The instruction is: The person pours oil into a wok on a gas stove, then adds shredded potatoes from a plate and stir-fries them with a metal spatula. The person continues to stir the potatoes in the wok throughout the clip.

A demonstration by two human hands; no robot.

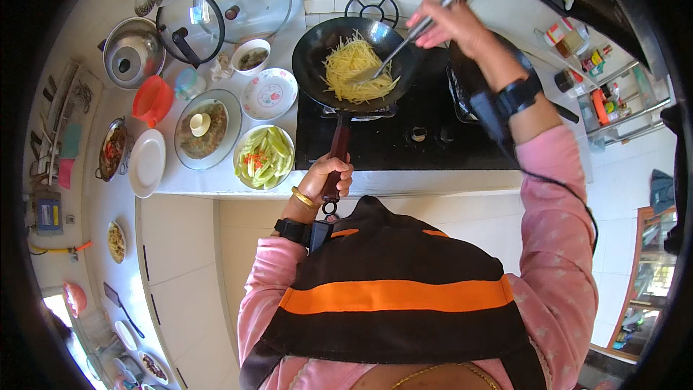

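Observation:
My left hand (326,176) grips the dark red handle (340,138) of a black wok (307,54) on the gas hob. Inside the wok lies a heap of pale yellow shreds (354,67), probably potato. Held high at the right, my right hand (446,21) has its fingers around a metal wok spatula (414,32). The spatula's blade rests in the near right part of the shreds and is partly covered by them. Left of the hob stands a bowl of sliced green vegetable (265,160) with chopped red bits on it.
A floral plate (269,93) and a small bowl (252,58) stand left of the wok. Beyond them are a glass-covered dish (216,143), a red plastic container (153,100) and glass lids (189,24). A second black pan (471,73) sits on the right burner, partly behind my right forearm.

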